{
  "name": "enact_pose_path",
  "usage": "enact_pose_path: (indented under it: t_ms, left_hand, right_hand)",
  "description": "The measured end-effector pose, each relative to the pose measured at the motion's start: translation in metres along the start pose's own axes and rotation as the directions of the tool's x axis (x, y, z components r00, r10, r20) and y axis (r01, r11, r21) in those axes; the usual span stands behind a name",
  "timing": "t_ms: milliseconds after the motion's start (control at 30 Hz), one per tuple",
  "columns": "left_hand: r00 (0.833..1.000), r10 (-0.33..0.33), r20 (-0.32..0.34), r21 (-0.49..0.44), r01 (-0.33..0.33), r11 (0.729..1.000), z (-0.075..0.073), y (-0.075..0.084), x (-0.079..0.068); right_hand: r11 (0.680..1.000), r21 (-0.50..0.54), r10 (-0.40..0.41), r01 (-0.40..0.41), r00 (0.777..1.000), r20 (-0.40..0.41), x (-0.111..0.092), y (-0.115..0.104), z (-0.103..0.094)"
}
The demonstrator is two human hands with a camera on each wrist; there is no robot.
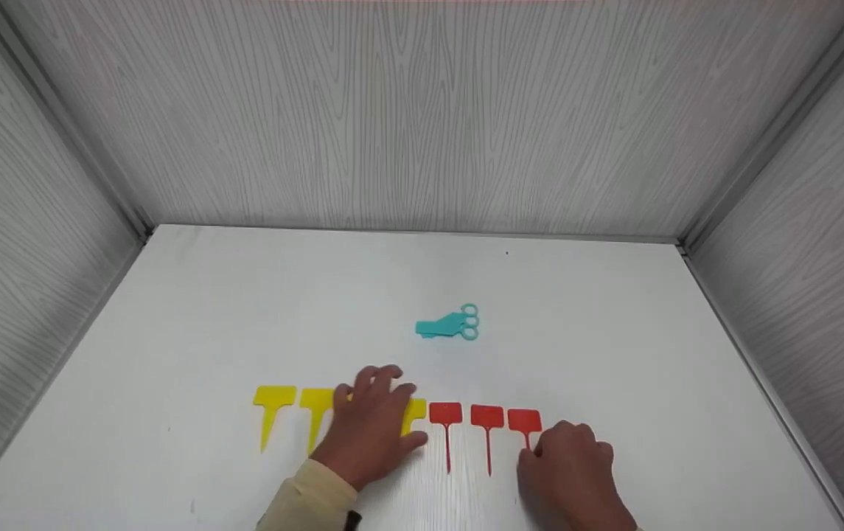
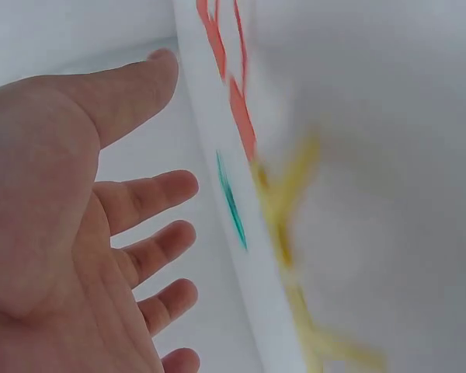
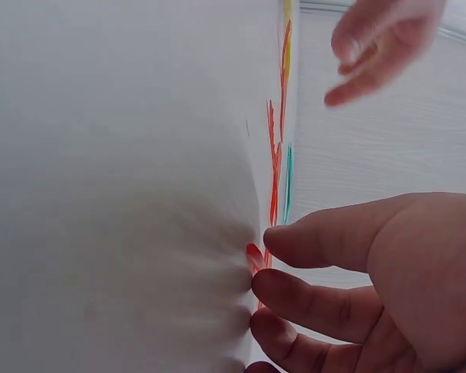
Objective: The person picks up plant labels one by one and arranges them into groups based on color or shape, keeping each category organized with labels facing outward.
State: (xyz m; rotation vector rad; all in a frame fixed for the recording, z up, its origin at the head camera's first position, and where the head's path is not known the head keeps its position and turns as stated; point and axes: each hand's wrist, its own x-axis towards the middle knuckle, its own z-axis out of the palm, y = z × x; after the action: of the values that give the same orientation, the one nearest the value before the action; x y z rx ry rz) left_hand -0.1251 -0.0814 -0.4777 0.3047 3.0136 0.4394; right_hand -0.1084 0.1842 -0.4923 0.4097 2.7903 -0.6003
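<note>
A row of T-shaped plastic plant labels lies on the white table: several yellow plant labels (image 1: 274, 397) to the left, red plant labels (image 1: 445, 413) to the right. Over the yellow ones hovers my left hand (image 1: 370, 435), fingers spread and holding nothing, hiding part of them. My right hand (image 1: 569, 468) is low at the right end of the row, by the stem of the rightmost visible red label (image 1: 525, 420). In the right wrist view its thumb and forefinger close on a small red label part (image 3: 254, 253) at the tabletop; most of that piece is hidden.
Beyond the row lies a teal flat piece with ring-shaped ends (image 1: 451, 324), resembling small scissors. Grey wood-grain panels (image 1: 422, 118) stand around the white table (image 1: 245, 295) at the back and both sides.
</note>
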Motion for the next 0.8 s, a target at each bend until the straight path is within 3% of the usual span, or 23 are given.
enact_pose_path:
  t_ms: [133,300,400,567,800]
  left_hand:
    - [0.994,-0.109,-0.018,0.008,0.110,0.994,-0.016,-0.052,-0.011]
    - [0.982,-0.186,-0.040,-0.016,0.186,0.982,-0.035,-0.118,-0.024]
    - [0.972,-0.229,-0.059,-0.022,0.228,0.973,-0.043,-0.148,-0.032]
    - [0.967,-0.247,-0.064,-0.027,0.246,0.969,-0.046,-0.172,-0.042]
    - [0.973,-0.222,-0.062,-0.012,0.221,0.975,-0.041,-0.177,-0.043]
  right_hand:
    - [1.000,-0.010,-0.010,0.011,1.000,0.008,0.001,0.002,-0.001]
    - [1.000,-0.002,-0.005,0.005,0.999,0.037,0.001,0.006,-0.003]
    - [1.000,0.020,0.016,-0.017,0.999,0.045,0.000,0.007,-0.003]
    - [0.996,0.067,0.059,-0.062,0.997,0.049,-0.002,0.007,-0.002]
    - [0.993,0.097,0.067,-0.072,0.996,0.052,-0.003,0.004,-0.001]
